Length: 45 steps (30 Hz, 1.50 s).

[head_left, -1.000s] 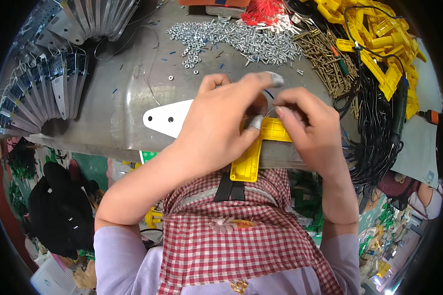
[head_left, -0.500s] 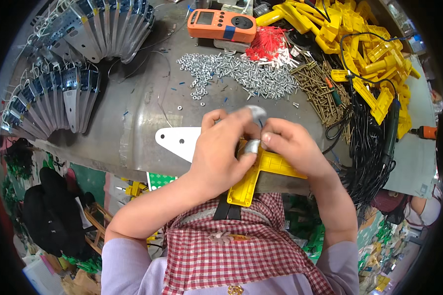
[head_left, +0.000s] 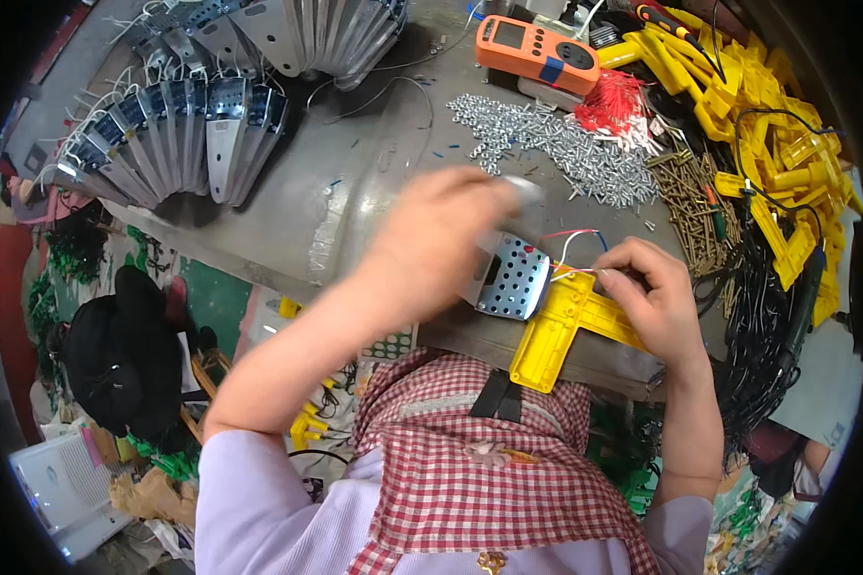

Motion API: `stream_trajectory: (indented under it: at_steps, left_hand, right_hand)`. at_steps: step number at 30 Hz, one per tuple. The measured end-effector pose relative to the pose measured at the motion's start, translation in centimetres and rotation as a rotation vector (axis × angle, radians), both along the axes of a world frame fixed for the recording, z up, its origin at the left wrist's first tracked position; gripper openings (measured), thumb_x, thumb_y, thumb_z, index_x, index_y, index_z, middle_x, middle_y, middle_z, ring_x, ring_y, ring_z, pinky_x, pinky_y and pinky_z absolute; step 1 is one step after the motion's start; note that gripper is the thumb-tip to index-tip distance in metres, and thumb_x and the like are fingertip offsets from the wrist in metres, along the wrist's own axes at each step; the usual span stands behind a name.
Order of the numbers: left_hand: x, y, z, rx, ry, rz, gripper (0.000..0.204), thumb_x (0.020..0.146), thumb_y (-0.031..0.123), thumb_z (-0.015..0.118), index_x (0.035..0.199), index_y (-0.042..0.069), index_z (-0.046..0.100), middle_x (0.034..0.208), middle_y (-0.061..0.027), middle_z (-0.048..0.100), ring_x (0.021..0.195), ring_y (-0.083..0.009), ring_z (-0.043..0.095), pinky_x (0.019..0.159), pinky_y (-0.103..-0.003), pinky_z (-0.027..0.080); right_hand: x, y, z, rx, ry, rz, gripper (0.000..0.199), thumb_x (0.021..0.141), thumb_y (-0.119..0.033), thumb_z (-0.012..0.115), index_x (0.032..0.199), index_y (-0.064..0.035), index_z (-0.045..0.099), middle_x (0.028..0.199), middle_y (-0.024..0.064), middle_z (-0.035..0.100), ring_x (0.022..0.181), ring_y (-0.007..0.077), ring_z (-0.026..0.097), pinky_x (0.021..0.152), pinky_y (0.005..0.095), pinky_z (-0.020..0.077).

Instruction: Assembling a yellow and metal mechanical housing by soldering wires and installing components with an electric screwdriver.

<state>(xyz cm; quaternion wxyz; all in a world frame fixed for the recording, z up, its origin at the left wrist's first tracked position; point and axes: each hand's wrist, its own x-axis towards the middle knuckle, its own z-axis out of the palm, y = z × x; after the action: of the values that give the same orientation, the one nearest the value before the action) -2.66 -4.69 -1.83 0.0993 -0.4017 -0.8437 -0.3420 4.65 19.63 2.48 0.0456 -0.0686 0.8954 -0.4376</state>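
Observation:
My right hand (head_left: 650, 292) is closed, thumb and fingertips pinching thin wires (head_left: 563, 251) in red, white and blue. The wires run between a perforated metal plate (head_left: 516, 278) and an open yellow plastic handle shell (head_left: 547, 340), which has a side arm reaching under my right hand. Both pieces lie by the near edge of the table. Over the plate's left part is my left hand (head_left: 441, 240), smeared by motion, with silvery coverings on fingertips. Whether it holds anything is not visible.
Loose nuts and short screws (head_left: 566, 149) lie beyond my hands, with long brass-coloured screws (head_left: 695, 196) to their right. An orange meter (head_left: 537, 53) stands behind. Yellow shells (head_left: 786, 134) and black cables (head_left: 772, 355) crowd the right. Fanned metal blades (head_left: 173, 134) sit at left.
My left hand has left the wires beside my right hand and swung left, uncovering the perforated plate and wires. My right hand still pinches at the wires. The whole view has shifted.

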Motion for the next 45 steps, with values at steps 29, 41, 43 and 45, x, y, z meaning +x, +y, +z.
stream_trajectory:
  at_steps: [29, 41, 43, 45]
  left_hand:
    - [-2.7, 4.3, 3.6, 0.235, -0.194, 0.087, 0.017, 0.07, 0.005, 0.072, 0.086, 0.005, 0.066, 0.074, -0.0074, 0.048, 0.07, -0.0227, 0.05, 0.064, -0.033, 0.042]
    - [-2.2, 2.8, 3.0, 0.209, -0.253, 0.055, 0.023, 0.065, 0.01, 0.075, 0.08, 0.001, 0.059, 0.081, -0.003, 0.039, 0.079, -0.0163, 0.041, 0.071, -0.026, 0.034]
    - [-2.1, 2.4, 3.1, 0.203, -0.269, 0.076, 0.022, 0.065, 0.008, 0.074, 0.081, 0.001, 0.061, 0.082, -0.0029, 0.039, 0.079, -0.0153, 0.041, 0.071, -0.025, 0.033]
    - [-2.0, 2.3, 3.0, 0.22, -0.258, 0.075, 0.021, 0.066, 0.008, 0.074, 0.081, 0.001, 0.061, 0.082, -0.003, 0.039, 0.08, -0.0152, 0.041, 0.071, -0.025, 0.033]
  right_hand:
    - [-22.5, 7.9, -0.4, -0.684, 0.276, -0.559, 0.033, 0.09, -0.026, 0.06, 0.109, 0.0003, 0.057, 0.079, 0.005, 0.062, 0.058, 0.0078, 0.052, 0.049, 0.0212, 0.0377]
    - [-11.0, 6.4, 5.7, -0.268, 0.827, -0.599, 0.031, 0.093, -0.04, 0.054, 0.084, -0.0106, 0.049, 0.071, -0.0032, 0.045, 0.06, 0.0068, 0.04, 0.053, 0.0205, 0.0335]
    - [-10.0, 6.0, 5.4, -0.348, 0.825, -0.598, 0.031, 0.092, -0.041, 0.053, 0.084, -0.0114, 0.049, 0.071, -0.003, 0.045, 0.06, 0.0068, 0.041, 0.052, 0.0203, 0.0338]
    - [-9.4, 6.6, 5.2, -0.582, 0.522, -0.435, 0.03, 0.092, -0.041, 0.053, 0.085, -0.0127, 0.049, 0.07, -0.0032, 0.045, 0.058, 0.0057, 0.04, 0.051, 0.0197, 0.0337]
